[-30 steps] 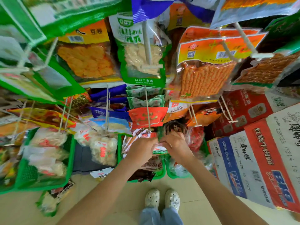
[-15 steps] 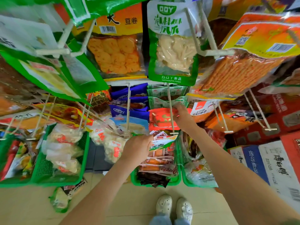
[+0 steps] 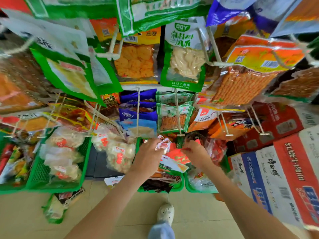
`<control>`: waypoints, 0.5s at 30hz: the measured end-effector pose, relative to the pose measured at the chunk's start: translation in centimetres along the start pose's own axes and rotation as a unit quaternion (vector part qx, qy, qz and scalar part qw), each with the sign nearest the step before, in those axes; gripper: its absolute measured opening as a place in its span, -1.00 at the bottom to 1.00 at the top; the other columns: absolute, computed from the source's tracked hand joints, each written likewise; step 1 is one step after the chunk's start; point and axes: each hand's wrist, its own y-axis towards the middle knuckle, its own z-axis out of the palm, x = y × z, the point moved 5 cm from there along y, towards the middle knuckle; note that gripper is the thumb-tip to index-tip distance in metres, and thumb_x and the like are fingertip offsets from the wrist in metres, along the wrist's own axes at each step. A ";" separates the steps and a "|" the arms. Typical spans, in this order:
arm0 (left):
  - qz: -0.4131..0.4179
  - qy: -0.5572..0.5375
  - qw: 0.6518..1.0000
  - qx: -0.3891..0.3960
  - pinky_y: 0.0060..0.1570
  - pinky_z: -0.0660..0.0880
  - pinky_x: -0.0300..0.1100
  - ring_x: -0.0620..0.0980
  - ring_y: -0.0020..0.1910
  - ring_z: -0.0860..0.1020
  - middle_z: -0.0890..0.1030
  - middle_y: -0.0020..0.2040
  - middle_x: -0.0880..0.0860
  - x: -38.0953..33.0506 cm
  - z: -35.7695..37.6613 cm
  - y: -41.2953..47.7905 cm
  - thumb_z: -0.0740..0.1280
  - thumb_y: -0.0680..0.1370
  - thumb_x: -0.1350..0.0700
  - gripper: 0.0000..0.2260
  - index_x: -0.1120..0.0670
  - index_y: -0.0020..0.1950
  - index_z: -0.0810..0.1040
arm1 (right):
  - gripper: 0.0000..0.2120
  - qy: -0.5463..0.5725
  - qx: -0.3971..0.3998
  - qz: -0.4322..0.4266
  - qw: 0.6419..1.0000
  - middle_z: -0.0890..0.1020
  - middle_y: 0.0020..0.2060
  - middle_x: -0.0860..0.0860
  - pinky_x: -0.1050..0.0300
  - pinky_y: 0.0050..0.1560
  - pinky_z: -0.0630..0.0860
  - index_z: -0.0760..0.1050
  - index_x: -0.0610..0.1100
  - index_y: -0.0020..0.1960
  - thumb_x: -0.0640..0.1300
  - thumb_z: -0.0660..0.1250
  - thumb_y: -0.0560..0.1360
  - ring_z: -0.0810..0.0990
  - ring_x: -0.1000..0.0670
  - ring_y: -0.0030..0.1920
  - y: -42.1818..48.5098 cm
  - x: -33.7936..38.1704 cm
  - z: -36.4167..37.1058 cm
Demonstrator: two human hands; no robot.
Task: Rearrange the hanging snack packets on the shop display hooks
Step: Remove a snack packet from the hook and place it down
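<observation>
My left hand (image 3: pixel 148 157) is closed around a bunch of small red-and-white snack packets (image 3: pixel 163 145), just below the tip of a white display hook (image 3: pixel 177 114). My right hand (image 3: pixel 194 152) grips a red packet (image 3: pixel 177 156) beside them, its fingers closed on the packet's top edge. Green packets (image 3: pixel 172 116) still hang on that hook above both hands. Larger packets hang overhead: a green-and-white one (image 3: pixel 184 56) and an orange one (image 3: pixel 138 59).
Green baskets (image 3: pixel 57 185) of packets stand on the floor at left and under my hands. Stacked cardboard cartons (image 3: pixel 279 176) fill the right. A loose packet (image 3: pixel 58 206) lies on the floor. Hooks with purple (image 3: pixel 138 114) and orange (image 3: pixel 229 126) packets flank the middle one.
The red packet has come off the middle hook. My right hand dropped from the hook down beside my left, holding that packet. The left hand stayed low with its bunch.
</observation>
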 end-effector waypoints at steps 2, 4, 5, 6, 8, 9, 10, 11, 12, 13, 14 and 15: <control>0.006 0.014 1.000 -0.003 -0.14 0.55 -0.05 0.14 -0.07 0.60 0.62 0.04 0.14 -1.1 -0.7 -1.2 0.54 0.20 0.26 -0.78 0.08 -0.21 0.64 | -0.84 0.010 0.006 0.018 1.000 0.59 -0.05 -0.12 0.26 -0.23 0.26 0.61 -0.21 0.03 -0.24 0.30 0.50 0.54 -0.11 -0.03 -2.5 0.6 0.2; 0.011 0.013 1.000 -0.012 -0.11 0.53 -0.05 0.12 -0.10 0.61 0.65 -0.04 0.10 -2.3 -1.7 -2.7 0.50 0.26 0.26 -0.85 0.08 -0.26 0.60 | -0.85 0.021 0.016 0.012 1.000 0.61 -0.11 -0.20 0.14 -0.16 0.33 0.61 -0.30 -0.05 -0.25 0.30 0.50 0.54 -0.17 -0.08 -4.8 2.0 0.5; 0.014 -0.005 1.000 -0.010 -0.17 0.50 -0.08 0.12 -0.18 0.60 0.64 -0.16 0.09 -3.0 -2.1 -3.7 0.44 0.31 0.27 -0.88 0.09 -0.27 0.57 | -0.82 0.024 0.026 0.001 0.999 0.60 -0.20 -0.23 0.14 -0.19 0.35 0.57 -0.36 -0.13 -0.24 0.29 0.50 0.52 -0.19 -0.15 -5.8 3.0 0.7; 0.009 -0.022 1.000 0.000 -0.26 0.44 -0.13 0.11 -0.27 0.57 0.60 -0.29 0.07 -3.7 -2.8 -4.8 0.38 0.36 0.28 -0.90 0.10 -0.27 0.53 | -0.77 0.026 0.039 -0.014 0.999 0.54 -0.32 -0.22 0.18 -0.25 0.33 0.51 -0.38 -0.23 -0.23 0.27 0.52 0.47 -0.18 -0.24 -7.0 4.1 0.9; -0.014 -0.020 1.000 0.004 -0.41 0.30 -0.17 0.11 -0.39 0.54 0.54 -0.40 0.07 -4.7 -3.8 -6.8 0.32 0.45 0.26 -0.93 0.12 -0.21 0.51 | -0.70 0.025 0.056 -0.047 0.997 0.40 -0.42 -0.12 0.24 -0.33 0.25 0.43 -0.34 -0.30 -0.19 0.26 0.54 0.37 -0.08 -0.34 -9.4 6.2 1.2; -0.024 -0.021 0.999 0.012 -0.46 0.27 -0.17 0.11 -0.42 0.53 0.54 -0.42 0.08 -5.1 -4.3 -8.0 0.32 0.47 0.25 -0.95 0.13 -0.17 0.50 | -0.72 0.025 0.063 -0.065 0.996 0.42 -0.38 -0.13 0.26 -0.32 0.24 0.46 -0.34 -0.26 -0.15 0.28 0.53 0.38 -0.07 -0.32 -10.6 7.0 1.4; -0.031 -0.025 0.999 0.021 -0.51 0.27 -0.17 0.11 -0.46 0.51 0.53 -0.44 0.09 -5.3 -4.5 -9.1 0.36 0.46 0.25 -0.94 0.14 -0.16 0.50 | -0.75 0.023 0.072 -0.083 0.994 0.45 -0.32 -0.16 0.27 -0.30 0.25 0.51 -0.32 -0.20 -0.12 0.31 0.51 0.41 -0.06 -0.28 -11.9 7.6 1.8; -0.027 -0.018 0.999 0.013 -0.54 0.26 -0.17 0.12 -0.49 0.50 0.52 -0.46 0.09 -5.5 -4.8 -10.2 0.40 0.43 0.25 -0.91 0.15 -0.15 0.50 | -0.78 0.017 0.083 -0.098 0.992 0.48 -0.26 -0.16 0.25 -0.27 0.27 0.53 -0.30 -0.15 -0.12 0.33 0.49 0.44 -0.06 -0.23 -13.1 8.1 2.3; -0.028 0.001 1.000 0.013 -0.51 0.26 -0.16 0.13 -0.45 0.51 0.54 -0.43 0.11 -5.8 -5.1 -11.4 0.39 0.45 0.25 -0.91 0.16 -0.11 0.51 | -0.81 0.004 0.094 -0.109 0.990 0.49 -0.21 -0.15 0.21 -0.23 0.29 0.54 -0.28 -0.11 -0.13 0.34 0.48 0.45 -0.06 -0.19 -14.2 8.4 2.8; -0.030 0.006 0.999 0.017 -0.43 0.27 -0.12 0.16 -0.35 0.54 0.57 -0.34 0.14 -5.9 -5.0 -12.5 0.32 0.50 0.25 -0.94 0.18 -0.04 0.51 | -0.84 -0.008 0.100 -0.113 0.989 0.50 -0.17 -0.14 0.17 -0.19 0.30 0.55 -0.26 -0.08 -0.14 0.34 0.48 0.47 -0.07 -0.16 -15.1 8.7 3.4; -0.040 0.006 0.999 0.033 -0.34 0.29 -0.08 0.18 -0.24 0.56 0.59 -0.25 0.17 -6.1 -5.2 -13.7 0.24 0.56 0.24 -0.90 0.20 0.03 0.50 | -0.85 -0.019 0.100 -0.115 0.988 0.51 -0.14 -0.13 0.14 -0.16 0.32 0.56 -0.24 -0.04 -0.16 0.32 0.49 0.48 -0.08 -0.13 -15.8 9.0 3.9; -0.044 -0.003 0.999 0.031 -0.27 0.32 -0.05 0.19 -0.16 0.57 0.60 -0.17 0.17 -6.0 -4.9 -14.8 0.18 0.58 0.23 -0.86 0.20 0.08 0.49 | -0.86 -0.028 0.097 -0.119 0.988 0.52 -0.12 -0.12 0.11 -0.13 0.35 0.56 -0.22 -0.03 -0.16 0.30 0.50 0.49 -0.09 -0.10 -16.3 9.5 4.4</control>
